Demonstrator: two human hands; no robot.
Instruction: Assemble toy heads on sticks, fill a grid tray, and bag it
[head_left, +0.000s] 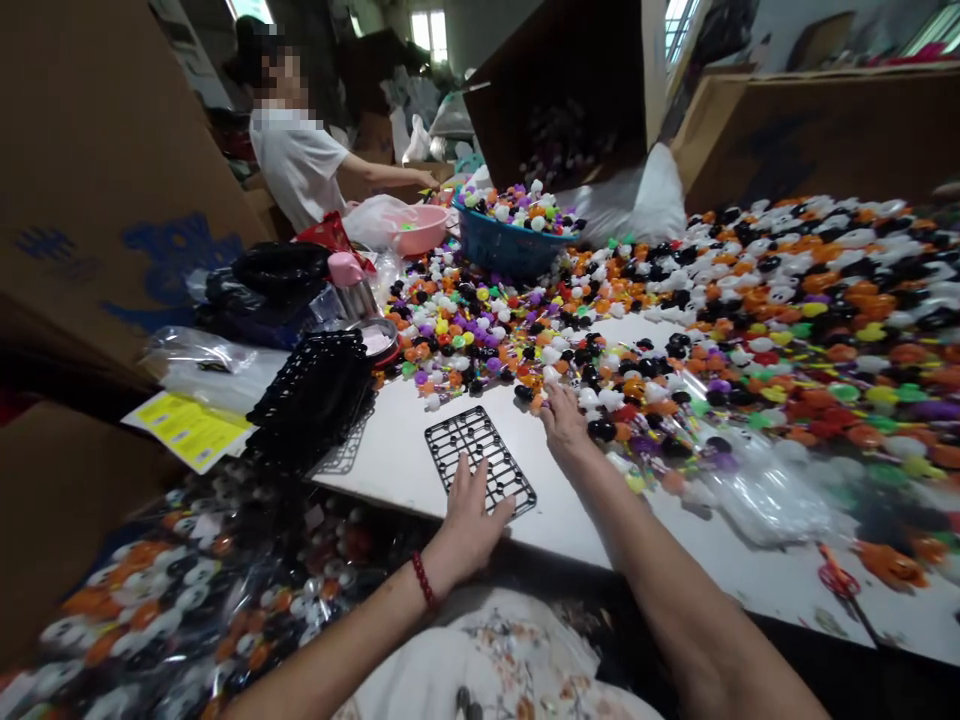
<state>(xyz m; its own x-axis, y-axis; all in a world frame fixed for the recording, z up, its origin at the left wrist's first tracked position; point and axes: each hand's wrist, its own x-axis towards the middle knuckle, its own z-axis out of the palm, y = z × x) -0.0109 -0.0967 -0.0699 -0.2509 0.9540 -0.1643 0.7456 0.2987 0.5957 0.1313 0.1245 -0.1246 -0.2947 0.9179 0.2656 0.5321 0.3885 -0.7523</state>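
Note:
A black plastic grid tray (459, 432) lies flat on the white table in front of me. My left hand (474, 505) rests over its near part with the fingers spread, nothing held. Farther right, my right hand (564, 415) reaches to the edge of a heap of small colourful plastic pieces (487, 330), in orange, white, black, purple and green. Its fingertips are among the pieces; whether they grip one I cannot make out. Left of the tray stands a stack of similar black grid trays (307, 400).
Behind the heap is a blue basin (502, 245) full of pieces, beside a pink basin (424, 232). A person (296, 165) in white works at the back left. Clear plastic bags (772, 490) and red-handled scissors (838, 580) lie right. Filled bags (165, 590) sit below left.

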